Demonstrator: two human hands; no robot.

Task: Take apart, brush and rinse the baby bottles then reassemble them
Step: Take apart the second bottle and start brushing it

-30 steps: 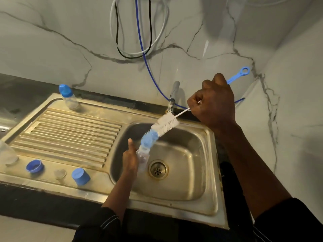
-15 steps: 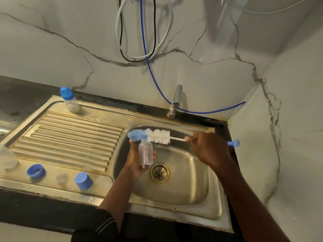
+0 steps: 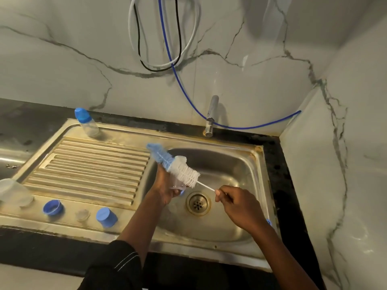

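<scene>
Bottle brush (image 3: 178,168) lies slantwise across the clear baby bottle (image 3: 177,183), which the left hand (image 3: 165,186) grips over the sink basin (image 3: 232,164), left of the drain (image 3: 198,203). The right hand (image 3: 238,208) pinches the brush's wire stem. A capped bottle (image 3: 87,122) stands far left.

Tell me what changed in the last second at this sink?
The blue-and-white bristle bottle brush left the mouth of the clear plastic baby bottle and now crosses its front, tip pointing up-left. The right hand, pinching its wire stem, dropped from near the tap to beside the drain. The left hand kept holding the bottle. The blue cap and blue ring stayed put.
</scene>
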